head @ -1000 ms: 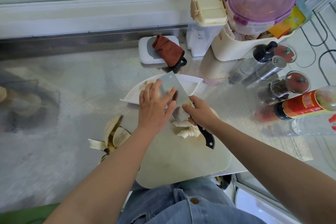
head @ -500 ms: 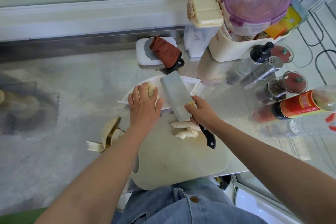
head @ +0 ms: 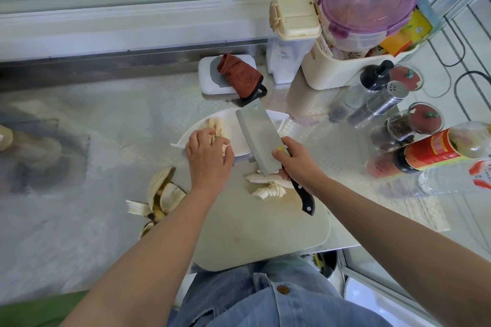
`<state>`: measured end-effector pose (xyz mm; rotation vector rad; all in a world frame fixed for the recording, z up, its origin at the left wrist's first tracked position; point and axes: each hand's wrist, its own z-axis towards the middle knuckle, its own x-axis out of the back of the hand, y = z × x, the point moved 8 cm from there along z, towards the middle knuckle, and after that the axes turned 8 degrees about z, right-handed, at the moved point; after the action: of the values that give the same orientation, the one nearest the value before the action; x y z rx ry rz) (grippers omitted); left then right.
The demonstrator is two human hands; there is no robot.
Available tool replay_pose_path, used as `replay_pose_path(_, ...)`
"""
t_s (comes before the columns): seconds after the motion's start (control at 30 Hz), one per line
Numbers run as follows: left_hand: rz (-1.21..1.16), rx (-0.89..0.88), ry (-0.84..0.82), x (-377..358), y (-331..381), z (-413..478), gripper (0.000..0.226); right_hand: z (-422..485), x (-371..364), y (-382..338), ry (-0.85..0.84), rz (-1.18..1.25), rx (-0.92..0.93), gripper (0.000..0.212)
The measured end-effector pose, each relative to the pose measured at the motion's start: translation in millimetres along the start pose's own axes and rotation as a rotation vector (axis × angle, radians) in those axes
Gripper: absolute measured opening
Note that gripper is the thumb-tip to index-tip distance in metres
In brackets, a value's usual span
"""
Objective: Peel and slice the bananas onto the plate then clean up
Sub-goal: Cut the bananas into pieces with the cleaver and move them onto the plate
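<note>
Head cam: right hand (head: pixel 297 164) is wrapped round the black handle of the steel cleaver (head: pixel 259 138), blade slanting over the white plastic plate (head: pixel 279 117). Left hand (head: pixel 208 159) has its fingers bent onto pale banana pieces (head: pixel 216 125) on that plate, can't tell if it's actually gripping. More sliced banana (head: pixel 265 184) sits on the beige cutting board (head: pixel 252 233), with empty banana peels (head: pixel 162 196) on the steel counter (head: pixel 79 220).

Bright, soft, even daylight; brightest along bench (head: pixel 106 114) far edge. Hazy glare washes steel at left edge, detail smeared, blurred there. Faint soft shadows under left hand (head: pixel 208 158), cleaver (head: pixel 259 138). Centre sharp; wide-angle bending at frame edges.
</note>
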<state>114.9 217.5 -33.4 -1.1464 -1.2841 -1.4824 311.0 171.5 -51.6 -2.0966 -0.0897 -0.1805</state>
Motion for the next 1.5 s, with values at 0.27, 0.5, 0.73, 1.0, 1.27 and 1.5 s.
replay_pose_path(0.27,-1.062,0.570,-0.149,4,3,-20,0.042,-30,2,-39,0.198,-0.592,0.502,0.042)
replay_pose_path(0.5,-1.061,0.747,-0.156,-3,-8,-35,0.022,-44,-30,-42,0.075,-0.824,0.643,0.044)
replay_pose_path(0.73,-0.439,0.473,0.285,48,-23,-39,0.037,-39,-20,-33,0.077,-0.799,0.586,0.047)
replay_pose_path(1.0,-0.275,0.073,0.007,27,-24,-11,0.050,-23,-24,-42,-0.034,-0.900,0.649,0.046)
replay_pose_path(1.27,-0.312,0.078,-0.211,33,-44,15,0.030,-4,-39,-45,-0.091,-0.865,0.665,0.047)
replay_pose_path(1.5,-0.252,-0.228,-0.198,21,-32,26,0.056,9,-48,-55,-0.072,-0.897,0.702,0.043)
